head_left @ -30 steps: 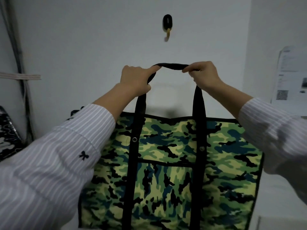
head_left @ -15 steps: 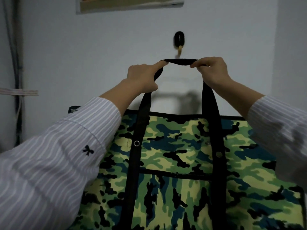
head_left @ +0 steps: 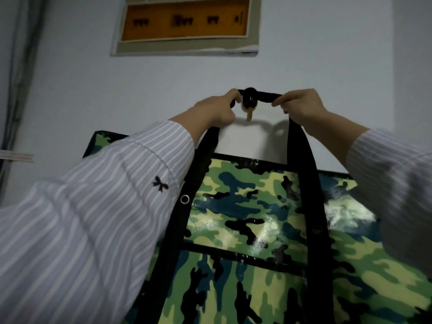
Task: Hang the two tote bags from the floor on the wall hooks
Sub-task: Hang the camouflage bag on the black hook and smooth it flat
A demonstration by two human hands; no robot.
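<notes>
A green camouflage tote bag [head_left: 245,218] with black straps hangs from my two raised hands in front of the white wall. My left hand [head_left: 215,111] grips the black handle [head_left: 266,97] left of the wall hook [head_left: 249,105]. My right hand [head_left: 299,106] pinches the same handle on the hook's right. The handle's top stretch runs level with the black head of the hook, whose tan tip shows below the strap. Whether the strap sits behind the hook or in front of it is unclear. Only one bag is in view.
A framed orange panel [head_left: 184,24] is mounted on the wall above the hook. Grey cables or pipes [head_left: 21,66] run down the left edge of the wall. A wall corner lies at the right.
Both hands have lifted the handle from below the hook up to its level, and the bag rose with it. The view tilted upward, showing the orange panel.
</notes>
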